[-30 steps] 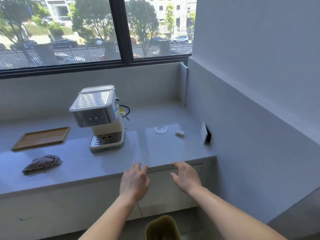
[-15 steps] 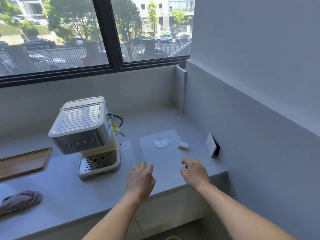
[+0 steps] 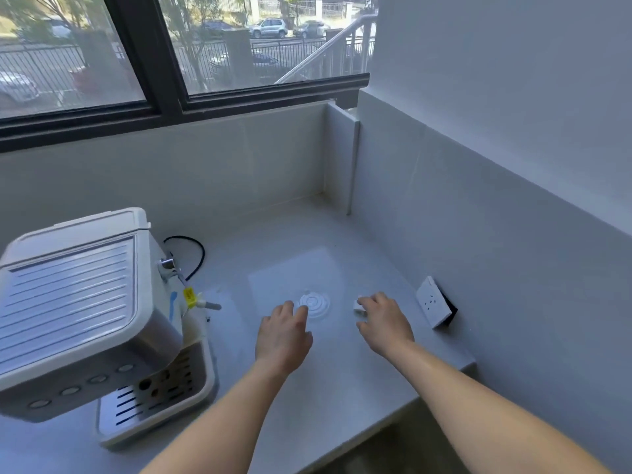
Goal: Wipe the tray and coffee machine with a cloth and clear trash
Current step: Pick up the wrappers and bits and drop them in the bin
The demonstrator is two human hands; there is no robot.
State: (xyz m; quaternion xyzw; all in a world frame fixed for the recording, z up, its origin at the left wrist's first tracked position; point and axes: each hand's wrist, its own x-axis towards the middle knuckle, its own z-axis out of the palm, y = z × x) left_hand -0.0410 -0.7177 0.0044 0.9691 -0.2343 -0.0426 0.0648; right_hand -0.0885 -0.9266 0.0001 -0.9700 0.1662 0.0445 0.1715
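Observation:
The cream and steel coffee machine (image 3: 85, 313) stands on the grey counter (image 3: 342, 388) at the left. A clear round plastic lid (image 3: 316, 302) lies flat to its right. My left hand (image 3: 284, 336) is spread, palm down, with its fingertips at the lid's near left edge. A small crumpled white paper scrap (image 3: 357, 306) lies right of the lid. My right hand (image 3: 384, 323) curls over it, fingertips touching it; whether they pinch it is hidden. The tray and the cloth are out of view.
A white wall socket (image 3: 433, 302) tilts open from the right wall, close to my right hand. A black power cord (image 3: 198, 254) loops behind the machine. The steam wand (image 3: 205, 304) with a yellow tag sticks out toward the lid. The counter edge runs below my forearms.
The view has moved closer and to the right, so tray and cloth left the frame. Both hands reached forward from the counter's edge to the lid and the paper scrap.

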